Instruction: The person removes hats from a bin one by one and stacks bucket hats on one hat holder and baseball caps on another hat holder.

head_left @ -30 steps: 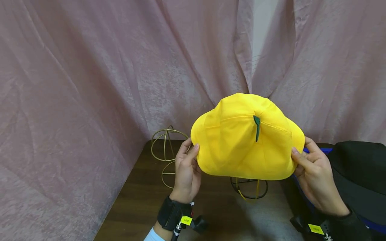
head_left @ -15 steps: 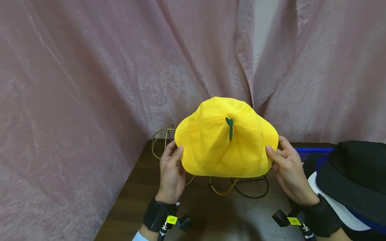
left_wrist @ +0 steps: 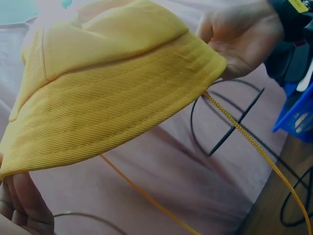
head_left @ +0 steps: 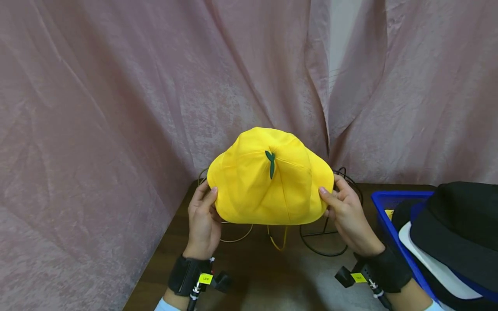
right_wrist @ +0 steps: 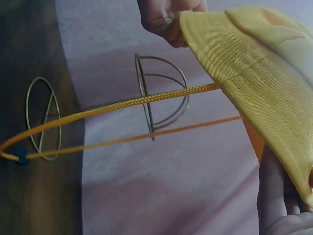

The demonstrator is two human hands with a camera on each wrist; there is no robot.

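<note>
The yellow hat (head_left: pixel 268 185) is held above the table's far edge, crown up, its brim pinched at opposite ends by the left hand (head_left: pixel 202 222) and right hand (head_left: pixel 348 214), directly over the wire stands (head_left: pixel 323 235).

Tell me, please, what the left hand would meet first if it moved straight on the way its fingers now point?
The left hand grips the yellow hat by its brim, fingers pointing up and away. Past the brim, probably the gold wire stand, then the pink curtain; depth is unclear.

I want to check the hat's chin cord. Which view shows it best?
The right wrist view: the yellow cord loops out whole from the yellow hat. The left wrist view shows two stretches; the head view only a short bit.
</note>
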